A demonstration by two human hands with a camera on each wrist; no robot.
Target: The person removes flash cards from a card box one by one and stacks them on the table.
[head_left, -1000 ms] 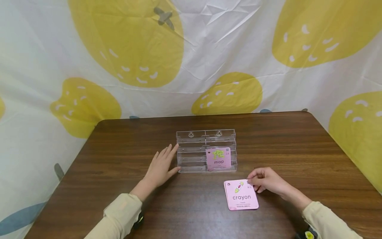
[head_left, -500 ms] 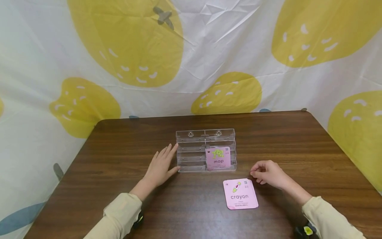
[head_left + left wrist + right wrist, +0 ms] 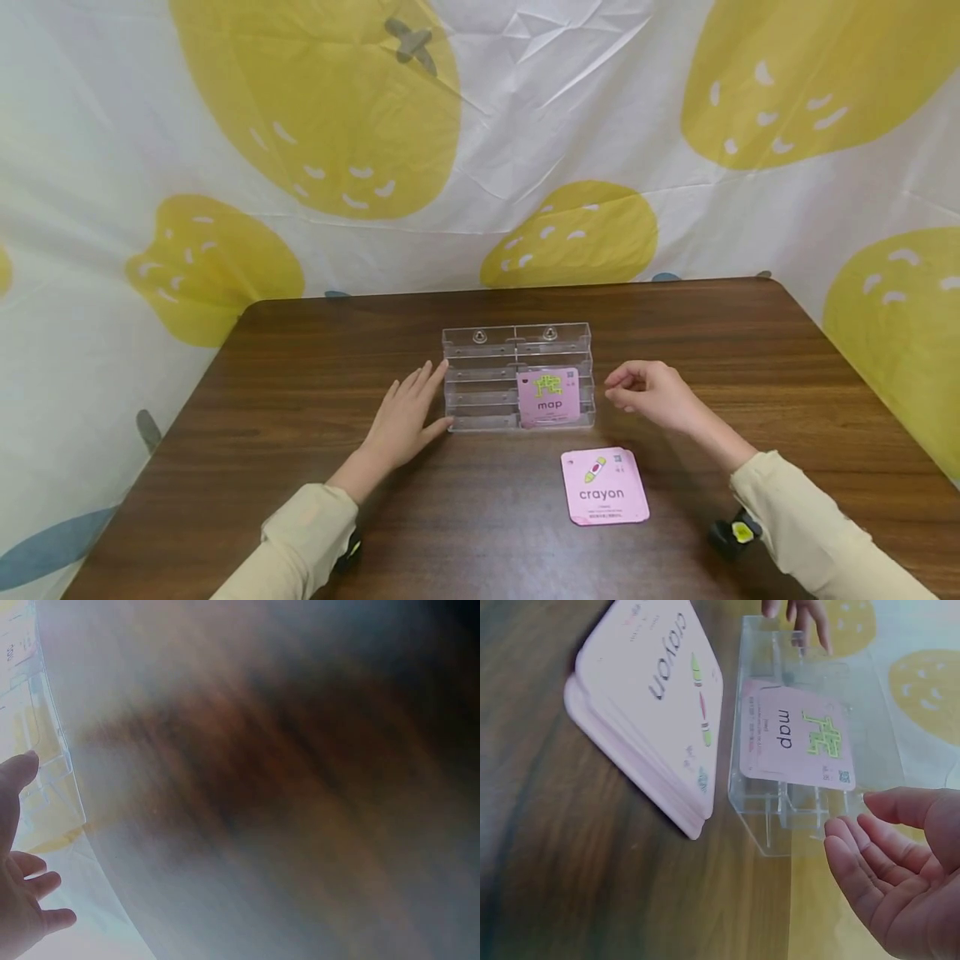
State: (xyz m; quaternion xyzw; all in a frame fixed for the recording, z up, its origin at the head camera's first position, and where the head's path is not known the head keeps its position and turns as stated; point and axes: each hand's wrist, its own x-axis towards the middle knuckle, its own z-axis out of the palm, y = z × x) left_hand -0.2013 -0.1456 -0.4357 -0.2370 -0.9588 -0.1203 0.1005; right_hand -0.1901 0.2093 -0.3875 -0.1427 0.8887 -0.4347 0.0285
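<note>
A clear plastic tiered card rack (image 3: 481, 412) stands on the table, with two columns. In its right column, low down, leans a pink flash card reading "map" (image 3: 550, 399). My left hand (image 3: 396, 421) has its fingers extended, and the thumb and a fingertip touch the rack's left side. The right hand (image 3: 657, 396) hovers just right of the rack. Seen from the right wrist, its fingers (image 3: 853, 874) are loosely bent, a gap parts them from the thumb, and nothing is between them. In front of the rack lies a small stack of pink cards, topped by the "crayon" card (image 3: 604, 488).
The dark wood-grain table (image 3: 465, 517) runs back to a white cloth backdrop (image 3: 495, 83) with yellow fruit shapes. Black wrist devices sit under both sleeves, such as the right one (image 3: 737, 534). The left wrist view shows mostly blurred tabletop.
My right hand has let go of the crayon card's upper corner, risen off the stack and moved away from me toward the rack's right side. The left hand stays in place.
</note>
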